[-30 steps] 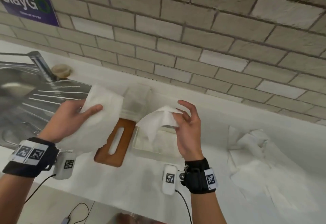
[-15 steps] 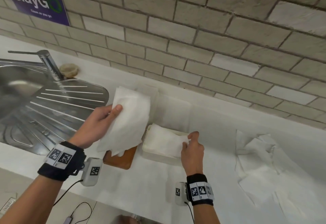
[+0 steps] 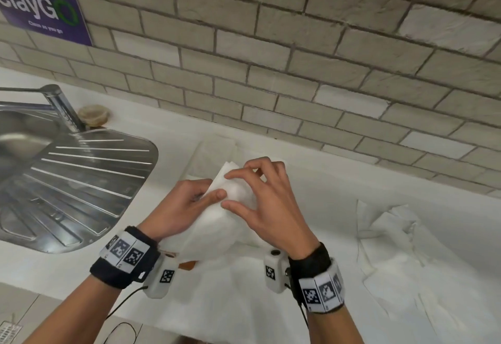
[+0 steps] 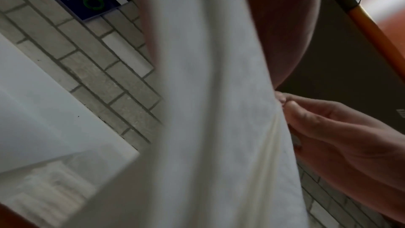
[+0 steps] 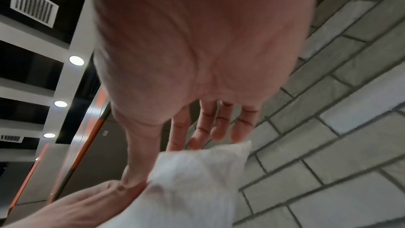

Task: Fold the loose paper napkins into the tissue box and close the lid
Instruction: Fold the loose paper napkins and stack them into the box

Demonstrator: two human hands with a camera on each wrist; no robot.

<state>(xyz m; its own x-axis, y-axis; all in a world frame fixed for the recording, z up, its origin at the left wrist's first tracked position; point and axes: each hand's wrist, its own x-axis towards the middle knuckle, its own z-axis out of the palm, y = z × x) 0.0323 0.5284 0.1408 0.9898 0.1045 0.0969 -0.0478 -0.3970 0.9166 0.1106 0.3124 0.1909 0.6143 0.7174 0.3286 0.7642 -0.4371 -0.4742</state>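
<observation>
Over the middle of the white counter (image 3: 244, 305), close to the brick wall (image 3: 298, 45), both hands are on one white napkin (image 3: 217, 224) that's held up in the air. The left hand (image 3: 181, 208) has it in its grip from the left side, thumb on top of the sheet and fingers tucked behind it. The right hand (image 3: 268, 202) comes in from the right with thumb and index fingertip pinching the upper part, the other fingers arched above it. From the left wrist camera the napkin (image 4: 208, 110) hangs like a curtain across most of the shot, with the right hand's fingertips (image 4: 291, 108) nipping its edge.

The box itself is almost totally hidden behind the napkin and hands, so I can't tell what shape its lid is in. A little brown sliver (image 3: 188, 264) pokes out under the left wrist.

Toward the right end of the counter there's a messy pile of loose napkins (image 3: 401, 240) lying flat-ish and crumpled. At the left end sits the steel sink (image 3: 67, 181) with its ribbed drainer and the tap (image 3: 61, 105), and a purple sign (image 3: 40, 10) is stuck on the wall above.
</observation>
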